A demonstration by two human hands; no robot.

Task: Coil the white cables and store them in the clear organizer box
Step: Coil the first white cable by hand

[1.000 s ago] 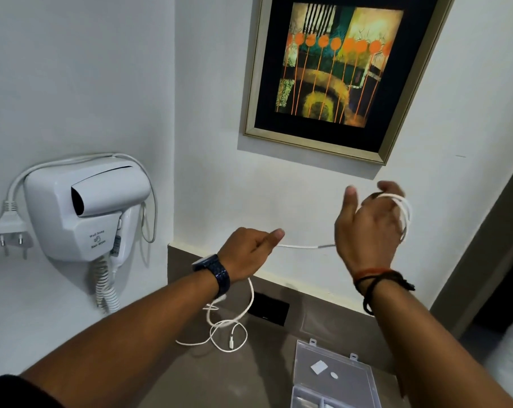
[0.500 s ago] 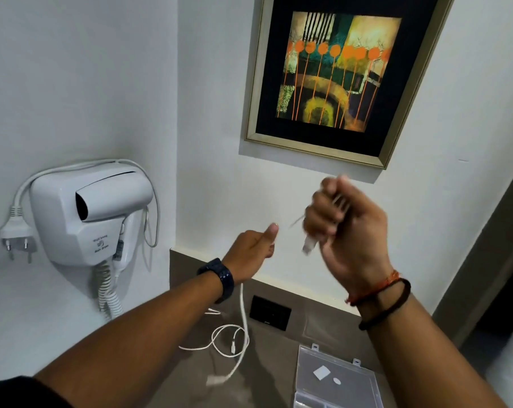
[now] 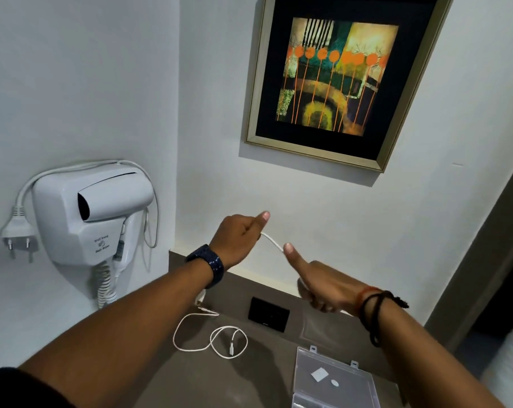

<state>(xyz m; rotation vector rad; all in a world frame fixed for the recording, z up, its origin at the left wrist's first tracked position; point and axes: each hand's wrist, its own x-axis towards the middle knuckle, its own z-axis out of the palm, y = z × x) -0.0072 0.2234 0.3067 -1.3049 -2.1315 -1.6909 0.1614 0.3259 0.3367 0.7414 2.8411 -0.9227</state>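
Observation:
A short stretch of white cable (image 3: 272, 241) runs between my two hands above the counter. My left hand (image 3: 239, 235) pinches one end of it, thumb pointing right. My right hand (image 3: 317, 285) holds the rest, thumb up against the cable, fingers curled around coils that are mostly hidden. A second white cable (image 3: 211, 337) lies in loose loops on the grey-brown counter below my left wrist. The clear organizer box (image 3: 334, 381) sits open at the lower right, its lid flat toward the wall.
A white wall-mounted hair dryer (image 3: 92, 214) with a spiral cord and a dangling plug (image 3: 17, 228) hangs at left. A framed painting (image 3: 331, 81) hangs above. A black socket plate (image 3: 268, 313) is set in the counter near the wall.
My right hand has dropped from chest height toward the counter and turned thumb-up. The cable between my hands has become shorter. My left hand has stayed about where it was.

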